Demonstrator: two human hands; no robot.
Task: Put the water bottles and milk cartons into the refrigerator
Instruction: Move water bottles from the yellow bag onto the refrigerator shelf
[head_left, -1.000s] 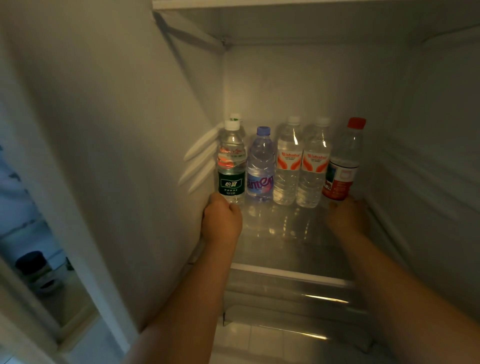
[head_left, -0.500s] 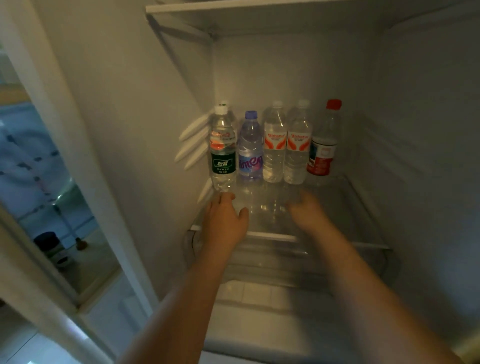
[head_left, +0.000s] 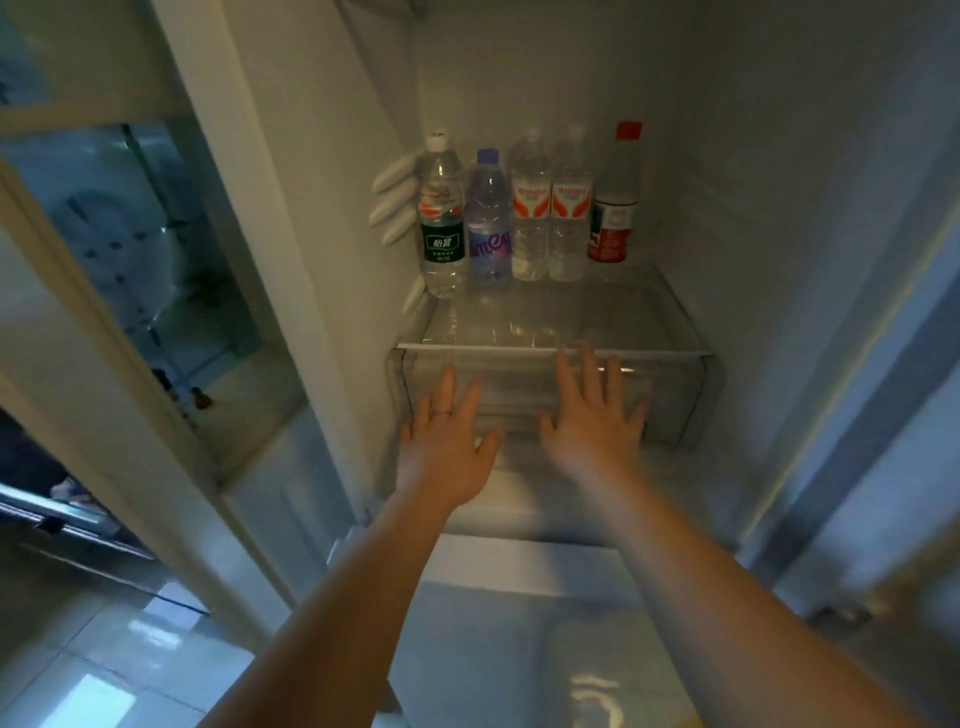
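1. Head view, hands. The left hand (head_left: 447, 441) and the right hand (head_left: 592, 421) are both held out flat, palms down, fingers straight and fanned, and neither holds anything. They lie side by side and apart. Whether either touches the surface beneath it cannot be told.

2. Head view, task objects. Five water bottles stand upright in a row beyond the fingertips, against the back wall of the refrigerator (head_left: 779, 208). From the left-hand side to the right-hand side they are the green-label bottle (head_left: 441, 218), the purple-label bottle (head_left: 488, 223), the first orange-label bottle (head_left: 530, 208), the second orange-label bottle (head_left: 570, 208) and the red-cap bottle (head_left: 615, 202). Neighbours stand touching or just beside one another. No milk cartons are in view.

3. Head view, supports. The bottles rest on a glass shelf (head_left: 545, 327). Its front edge lies at the right fingertips, just beyond the left ones. A clear drawer (head_left: 675, 395) sits under that edge, behind both hands.

4. Governing relation. The row lies ahead of and above both hands, with the long axes vertical. The left hand is nearer the green-label end, the right hand nearer the red-cap end. Bare shelf separates the fingertips from the row.

5. Judgement. The bottle stage appears done. The cartons must be fetched from outside this view and would fit in front of the row.
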